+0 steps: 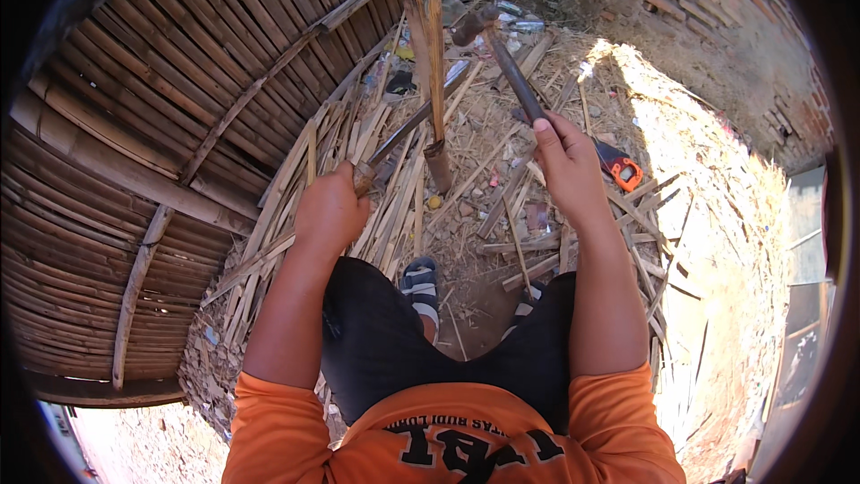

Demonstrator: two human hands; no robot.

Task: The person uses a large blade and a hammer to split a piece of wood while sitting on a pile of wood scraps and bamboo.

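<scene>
Two orange cloth sleeves (278,421) and soft black trousers (376,332) lie nearest. Beyond the knees, the left hand (333,209) has its grip clamped on the brown wooden handle of a long, dark-bladed metal knife (400,133); stiff and probably sharp, it should be held only by that handle. The right hand's (569,161) grip is closed round the smooth, dark shaft of a blunt-headed hammer (515,72), likely head-heavy, steadiest held low on the shaft. Just beside that wrist lies a saw with an orange-and-black handle (627,175). Ahead, between the two hands, a brown, fibrous, lengthwise-split stick (436,54) stands nearly upright, the blade crossing it; it looks light, stiff and splintery, best taken by its unsplit lower end. Thin, straight pale slats (300,157) litter the ground at left; farther off rises a rough red brick wall (717,0).
</scene>
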